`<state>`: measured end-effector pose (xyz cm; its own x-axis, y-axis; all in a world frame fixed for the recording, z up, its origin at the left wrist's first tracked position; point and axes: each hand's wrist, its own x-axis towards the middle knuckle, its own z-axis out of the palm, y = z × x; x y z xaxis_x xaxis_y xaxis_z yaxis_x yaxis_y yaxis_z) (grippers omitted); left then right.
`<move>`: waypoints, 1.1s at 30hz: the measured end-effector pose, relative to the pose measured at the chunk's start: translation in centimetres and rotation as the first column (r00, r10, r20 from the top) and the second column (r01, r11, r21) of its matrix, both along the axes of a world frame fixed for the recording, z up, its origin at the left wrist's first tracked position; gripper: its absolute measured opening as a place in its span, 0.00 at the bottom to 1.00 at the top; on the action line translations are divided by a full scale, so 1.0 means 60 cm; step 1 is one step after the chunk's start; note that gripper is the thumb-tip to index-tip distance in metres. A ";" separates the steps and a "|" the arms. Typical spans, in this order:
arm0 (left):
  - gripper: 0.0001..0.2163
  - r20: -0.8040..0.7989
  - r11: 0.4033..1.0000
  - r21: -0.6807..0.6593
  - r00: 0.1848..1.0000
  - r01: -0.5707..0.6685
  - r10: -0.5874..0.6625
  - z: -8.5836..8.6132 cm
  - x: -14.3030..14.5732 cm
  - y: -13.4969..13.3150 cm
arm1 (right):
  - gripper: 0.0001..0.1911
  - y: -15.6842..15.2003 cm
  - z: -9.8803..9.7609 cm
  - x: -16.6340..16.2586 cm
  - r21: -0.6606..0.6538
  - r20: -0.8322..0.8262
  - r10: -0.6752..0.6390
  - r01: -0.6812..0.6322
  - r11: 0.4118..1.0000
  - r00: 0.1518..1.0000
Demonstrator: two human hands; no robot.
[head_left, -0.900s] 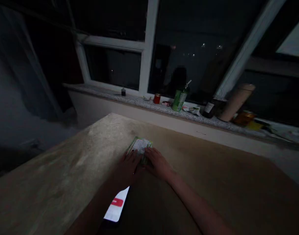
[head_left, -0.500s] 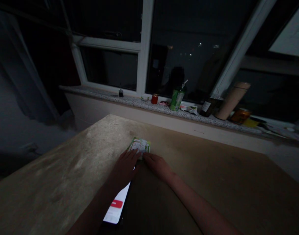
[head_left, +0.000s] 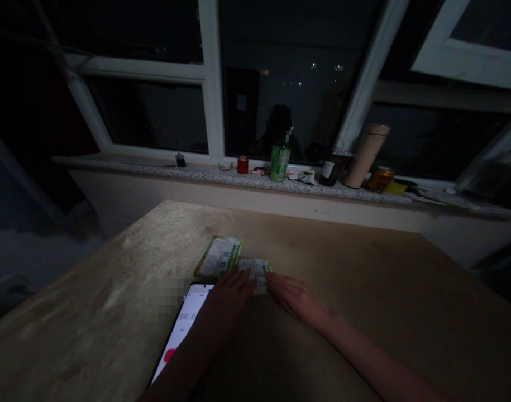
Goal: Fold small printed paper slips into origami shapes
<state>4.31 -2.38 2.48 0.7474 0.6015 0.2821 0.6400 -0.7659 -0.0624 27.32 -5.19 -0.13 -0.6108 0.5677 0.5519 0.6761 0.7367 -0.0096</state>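
Touching a small packet [head_left: 259, 272] on a dim tabletop [head_left: 356, 273], hands [head_left: 296, 296] apart, grip unclear, facing dark windows [head_left: 154, 114].

The room is dim, and the smartphone screen [head_left: 188, 315] is its brightest patch. The worktop [head_left: 133, 251] looks palest toward the left and sinks to murky brown at the right, with deep shadow between the forearms [head_left: 359, 352]. Dark window glass [head_left: 297, 50] carries small points of light. Small print on the packets [head_left: 219, 255] is too soft to read; blocky pixelation sits beside the screen.
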 end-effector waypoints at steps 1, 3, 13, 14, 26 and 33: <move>0.22 -0.011 1.000 -0.011 1.000 0.022 -0.022 -0.001 0.011 -0.007 | 0.15 -0.016 0.002 0.011 -0.006 0.014 -0.007 0.007 1.000 1.000; 0.21 -0.036 0.997 -0.031 0.997 0.066 -0.067 -0.004 0.031 -0.023 | 0.15 -0.046 0.006 0.030 -0.009 0.034 -0.032 0.032 0.999 0.999; 0.22 -0.120 0.957 -0.177 0.959 0.232 -0.255 -0.008 0.101 -0.107 | 0.16 -0.184 0.012 0.111 -0.115 0.140 -0.181 0.198 0.974 0.974; 0.22 -0.112 0.950 -0.191 0.955 0.249 -0.273 -0.013 0.105 -0.112 | 0.16 -0.195 0.014 0.116 -0.118 0.143 -0.193 0.210 0.971 0.971; 0.27 -0.137 0.880 -0.176 0.875 0.441 -0.465 -0.023 0.154 -0.147 | 0.17 -0.292 0.023 0.150 -0.298 0.089 -0.302 0.315 0.901 0.949; 0.20 -0.176 0.881 -0.105 0.863 0.461 -0.473 -0.027 0.183 -0.137 | 0.29 -0.291 0.046 0.161 -0.503 0.072 -0.297 0.292 0.814 0.952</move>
<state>15.28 -10.58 0.89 0.9804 0.1794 0.0816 0.1868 -0.9779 -0.0936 36.96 -22.65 2.65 -0.3662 0.9191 0.1456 0.8577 0.3940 -0.3302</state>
